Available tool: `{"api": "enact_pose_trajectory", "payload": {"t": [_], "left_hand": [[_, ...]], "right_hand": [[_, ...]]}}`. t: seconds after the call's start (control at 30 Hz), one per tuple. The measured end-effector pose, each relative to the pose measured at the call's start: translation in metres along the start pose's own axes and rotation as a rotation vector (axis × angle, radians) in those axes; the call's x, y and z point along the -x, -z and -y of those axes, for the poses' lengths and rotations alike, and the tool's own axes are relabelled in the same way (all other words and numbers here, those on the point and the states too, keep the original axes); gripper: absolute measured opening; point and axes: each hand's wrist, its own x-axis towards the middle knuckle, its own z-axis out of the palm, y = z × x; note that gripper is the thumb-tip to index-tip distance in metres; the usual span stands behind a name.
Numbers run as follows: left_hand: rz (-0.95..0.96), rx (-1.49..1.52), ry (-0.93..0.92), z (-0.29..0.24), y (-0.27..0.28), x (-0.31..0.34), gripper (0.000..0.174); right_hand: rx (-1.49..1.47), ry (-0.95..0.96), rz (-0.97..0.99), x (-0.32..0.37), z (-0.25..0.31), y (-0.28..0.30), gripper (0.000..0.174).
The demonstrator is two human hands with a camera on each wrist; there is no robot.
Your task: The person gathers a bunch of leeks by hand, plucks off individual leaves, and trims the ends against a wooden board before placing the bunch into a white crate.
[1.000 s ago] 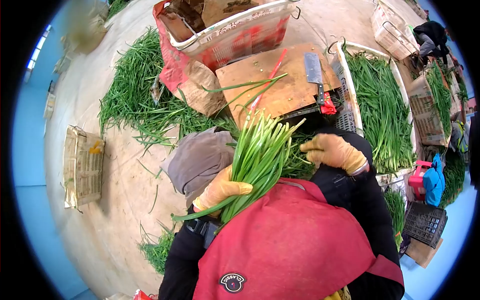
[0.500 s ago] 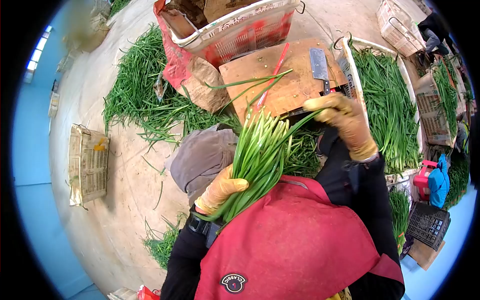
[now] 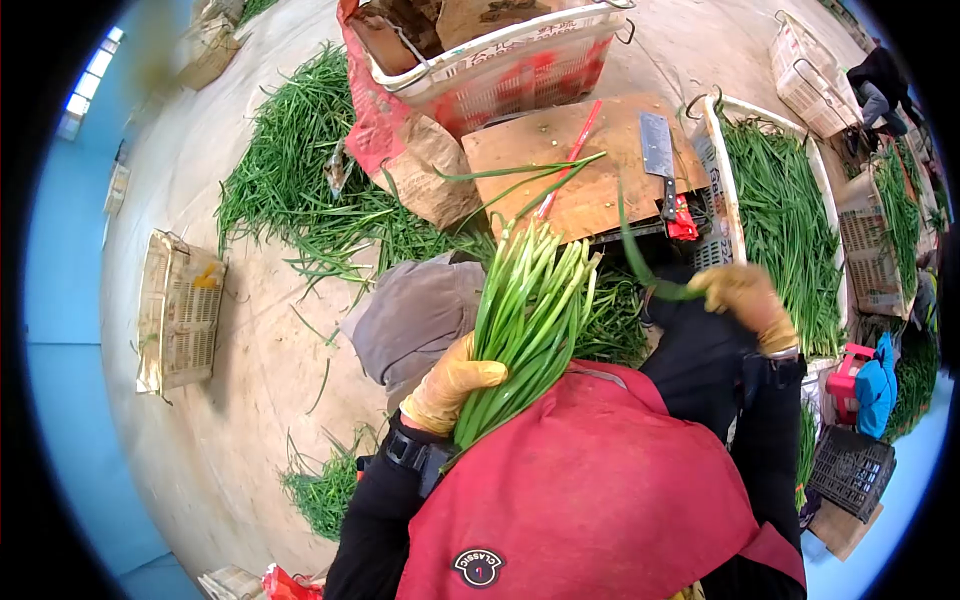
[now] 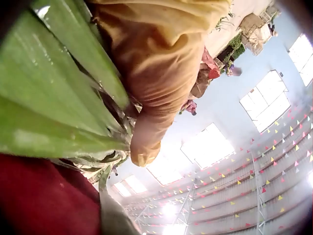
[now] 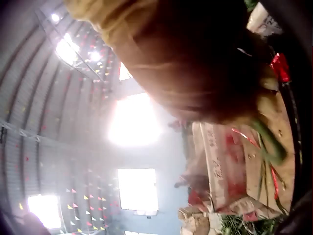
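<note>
In the head view my left hand (image 3: 450,385), in a yellow glove, grips a thick bunch of garlic chives (image 3: 530,320) above the red apron (image 3: 590,480). The pale stem ends point toward the cutting board. Wide green leaves (image 4: 49,83) fill the left side of the left wrist view beside the gloved thumb. My right hand (image 3: 745,300), also gloved, is out to the right over the dark trouser leg. A single loose leaf (image 3: 640,262) trails from its fingertips, blurred by motion. The right wrist view shows the glove (image 5: 171,63) mostly dark, with a green leaf (image 5: 269,142) beyond it.
A wooden board (image 3: 620,140) ahead bears a cleaver (image 3: 657,150), a red strip (image 3: 572,155) and stray leaves. Right of it stands a white crate (image 3: 735,215) packed with chives. A heap of chives (image 3: 290,150) lies on the floor at left, near a pale crate (image 3: 180,310).
My right hand went up and forward from beside the bunch, drawing a leaf out, then swung back to the right with that leaf. My left hand keeps its hold on the bunch.
</note>
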Motion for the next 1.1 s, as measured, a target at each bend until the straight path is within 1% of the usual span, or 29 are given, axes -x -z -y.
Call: {"api": "enact_pose_trajectory", "payload": {"t": [0.07,0.13,0.2,0.23,0.27,0.33,0.4,0.43,0.53,0.57,0.6,0.63,0.7,0.77,0.83,0.93,0.97,1.07,1.1], "left_hand": [[-0.014,0.010,-0.016,-0.002,-0.004,0.001,0.075],[-0.009,0.015,-0.020,-0.002,-0.007,0.000,0.076],[0.001,0.018,-0.012,-0.003,-0.006,-0.001,0.076],[-0.003,0.010,-0.016,-0.003,-0.008,-0.001,0.076],[-0.008,0.001,-0.019,-0.003,-0.009,-0.001,0.076],[-0.016,-0.004,-0.015,-0.004,-0.011,-0.001,0.077],[-0.019,0.010,-0.002,-0.003,-0.011,-0.002,0.078],[-0.005,0.011,0.007,-0.003,-0.011,-0.003,0.077],[0.040,-0.018,0.022,-0.003,-0.008,-0.005,0.077],[0.064,-0.051,0.022,-0.001,-0.009,-0.007,0.076],[0.090,-0.084,0.025,0.001,-0.011,-0.010,0.076],[0.096,-0.132,0.039,0.000,-0.014,-0.013,0.071],[0.034,-0.159,0.101,0.001,-0.013,-0.014,0.068],[-0.014,-0.138,0.129,0.001,-0.013,-0.014,0.064],[-0.018,-0.152,0.123,0.003,-0.014,-0.015,0.064],[-0.020,-0.187,0.096,0.009,-0.013,-0.018,0.065],[-0.020,-0.202,0.084,0.011,-0.013,-0.019,0.065],[-0.009,-0.227,0.123,0.008,-0.014,-0.022,0.066],[-0.008,-0.230,0.110,0.008,-0.016,-0.024,0.066]], "right_hand": [[0.445,0.371,0.357,-0.010,-0.001,-0.033,0.030],[0.618,0.543,0.313,-0.022,0.004,-0.068,0.033],[0.014,0.121,0.374,-0.029,0.037,-0.091,0.042],[-0.057,0.265,0.346,-0.042,0.030,-0.098,0.047],[-0.247,0.179,0.451,-0.056,0.031,-0.104,0.047],[-0.401,0.011,0.455,-0.057,0.041,-0.124,0.042],[-0.583,-0.007,0.407,-0.051,0.065,-0.145,0.038],[-0.622,0.005,0.417,-0.052,0.065,-0.149,0.039],[-0.728,0.004,0.340,-0.047,0.073,-0.153,0.038],[-0.734,0.010,0.291,-0.044,0.078,-0.154,0.033],[-0.720,0.015,0.292,-0.043,0.077,-0.153,0.032],[-0.705,0.019,0.292,-0.044,0.076,-0.152,0.031],[-0.701,0.041,0.285,-0.045,0.069,-0.151,0.027],[-0.739,0.039,0.215,-0.047,0.063,-0.149,0.028],[-0.759,0.035,0.174,-0.046,0.062,-0.144,0.026],[-0.802,0.093,0.165,-0.056,0.043,-0.142,0.025],[-0.898,0.088,0.150,-0.056,0.041,-0.139,0.025],[-0.808,0.108,0.020,-0.062,0.038,-0.138,0.016],[-0.819,0.129,-0.008,-0.065,0.034,-0.135,0.016]]}}
